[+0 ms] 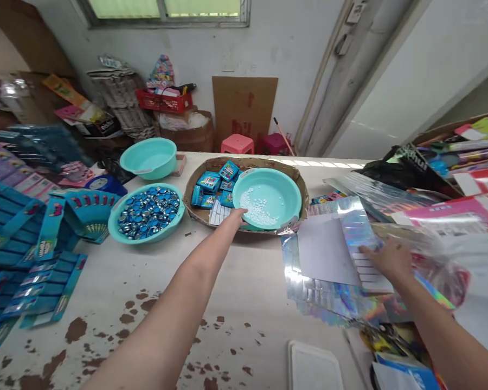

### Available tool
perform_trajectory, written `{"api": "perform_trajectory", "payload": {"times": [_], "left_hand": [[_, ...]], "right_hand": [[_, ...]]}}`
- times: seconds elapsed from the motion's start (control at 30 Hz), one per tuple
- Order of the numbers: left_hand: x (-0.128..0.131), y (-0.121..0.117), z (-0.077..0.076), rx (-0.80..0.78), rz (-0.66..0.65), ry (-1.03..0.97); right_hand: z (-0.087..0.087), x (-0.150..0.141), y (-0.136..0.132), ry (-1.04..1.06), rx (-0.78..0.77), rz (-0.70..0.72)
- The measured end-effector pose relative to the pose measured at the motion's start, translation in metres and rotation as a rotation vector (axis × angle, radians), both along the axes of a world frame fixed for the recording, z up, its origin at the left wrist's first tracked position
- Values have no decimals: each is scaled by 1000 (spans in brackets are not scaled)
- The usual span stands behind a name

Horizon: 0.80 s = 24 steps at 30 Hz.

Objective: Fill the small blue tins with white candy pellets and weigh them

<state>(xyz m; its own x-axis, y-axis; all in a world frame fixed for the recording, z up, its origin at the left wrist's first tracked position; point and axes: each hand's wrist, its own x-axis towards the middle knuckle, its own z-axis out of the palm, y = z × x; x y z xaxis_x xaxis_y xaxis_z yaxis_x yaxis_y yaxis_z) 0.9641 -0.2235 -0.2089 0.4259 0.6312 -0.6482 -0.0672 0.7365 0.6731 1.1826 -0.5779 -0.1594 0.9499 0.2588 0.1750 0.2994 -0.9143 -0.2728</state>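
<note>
A left hand (pixel 238 216) meets the rim of a round turquoise plastic basin (pixel 282 189) of small white pellets (pixel 261 211) in a cardboard tray (pixel 305 187), its grip unclear; the right hand (pixel 391 261) spreads its fingers over white lined paper (pixel 368 270). Light, level pressure best avoids spills and creases.

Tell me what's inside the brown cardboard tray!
Blue packets, white strips and a turquoise basin holding little white bits. The basin covers whatever is under it, so that can't be seen.
</note>
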Motion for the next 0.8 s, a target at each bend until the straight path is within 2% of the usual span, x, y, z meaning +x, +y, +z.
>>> {"api": "perform_trajectory", "payload": {"times": [0.07,0.13,0.2,0.27,0.33,0.4,0.5,0.57,0.63,0.73,0.8], "left_hand": [[5,2,0,-41,37,86],[5,8,9,-50,61,107],[-1,21,27,-33,78,72],[-17,40,51,3,105,19],[-47,60,78,70,151,-40],[-90,77,101,173,210,-101],[-178,79,116,296,307,-56],[-244,56,111,305,384,83],[-308,13,96,261,452,228],[-389,-75,62,95,528,363],[-431,-135,33,-52,576,423]], "right_hand": [[-4,-6,-3,-132,-7,-3],[-7,-20,-7,-240,80,133],[-9,-42,-8,-324,159,282],[-10,-67,-4,-367,202,389],[-12,-96,5,-354,225,477],[-18,-127,19,-312,264,566],[-39,-179,44,-202,339,723],[-58,-222,57,-68,381,867],[-77,-269,63,110,402,1025],[-98,-333,58,351,372,1217],[-102,-359,56,453,340,1274]]}}
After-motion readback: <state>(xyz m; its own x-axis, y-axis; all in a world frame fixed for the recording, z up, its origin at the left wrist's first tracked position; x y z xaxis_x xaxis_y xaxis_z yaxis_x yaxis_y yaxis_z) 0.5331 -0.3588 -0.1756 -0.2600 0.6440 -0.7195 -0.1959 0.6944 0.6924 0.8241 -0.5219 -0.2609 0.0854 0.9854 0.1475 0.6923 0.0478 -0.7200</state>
